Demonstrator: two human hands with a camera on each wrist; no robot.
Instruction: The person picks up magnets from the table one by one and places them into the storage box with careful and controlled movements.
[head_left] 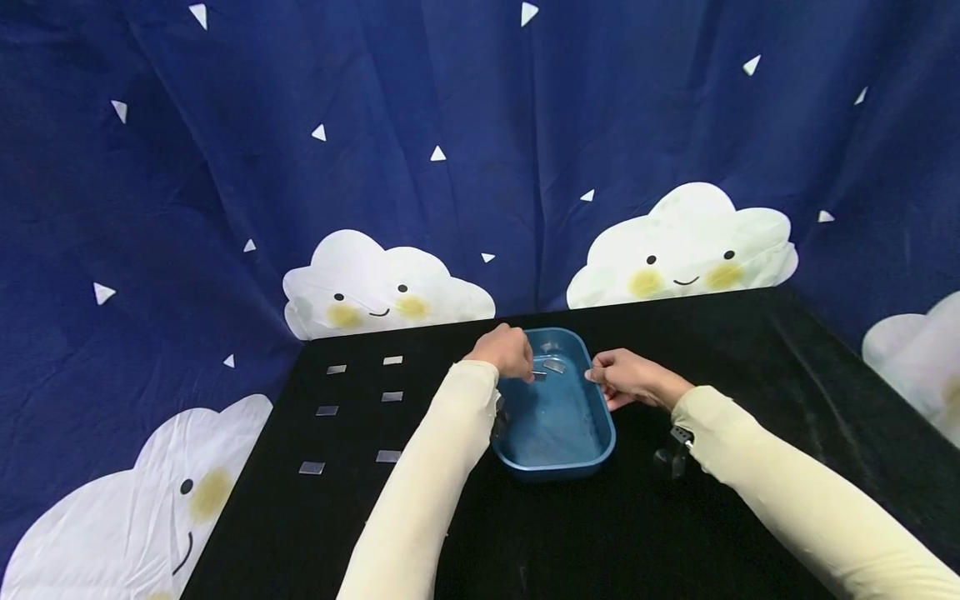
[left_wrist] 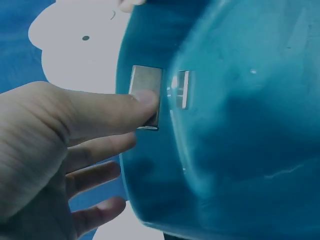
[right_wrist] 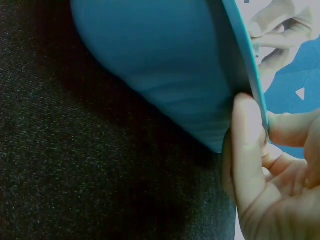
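A blue rectangular plastic basin (head_left: 555,472) stands on the black-covered table between my hands. My left hand (head_left: 507,351) is over its far left part and pinches a small flat silver rectangular plate (left_wrist: 146,80), the thumb lying across its face. A second small silver plate (head_left: 554,366) lies inside the basin, close by the held one. My right hand (head_left: 627,375) grips the basin's right rim, with thumb and fingers on opposite sides of the wall, as the right wrist view (right_wrist: 252,145) shows.
Several more small silver plates (head_left: 327,411) lie spaced in two columns on the black tablecloth (head_left: 345,508), left of the basin. A blue curtain (head_left: 450,100) with clouds and white triangles hangs behind the table.
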